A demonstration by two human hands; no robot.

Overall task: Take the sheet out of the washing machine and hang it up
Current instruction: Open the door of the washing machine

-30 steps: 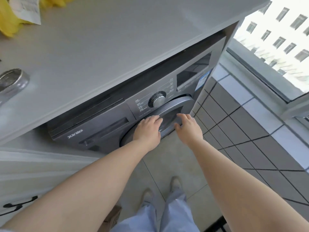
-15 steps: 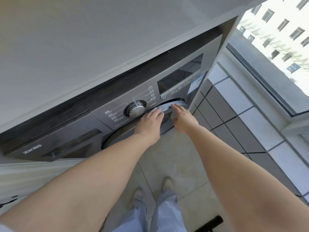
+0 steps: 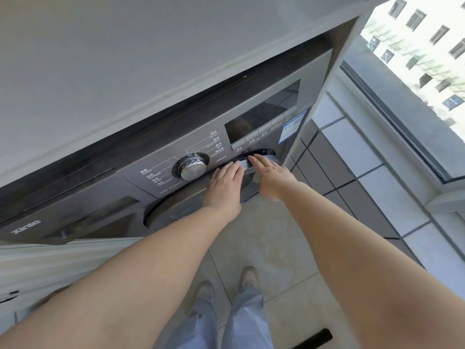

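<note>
Washing machine [image 3: 156, 187] door [image 3: 191, 200] edge carries both hands, left [image 3: 224, 187] and right [image 3: 270, 176], fingers straight.

Laundry corner of a flat, beside a window.

A grey front-loading washing machine [image 3: 176, 177] with a round programme dial [image 3: 193, 168] sits built in under a pale countertop [image 3: 125, 71]. The floor [image 3: 271, 250] is tiled, and grey and white tiles cover the wall [image 3: 352, 157] under a window [image 3: 412, 71] that looks out on a many-windowed building.
</note>
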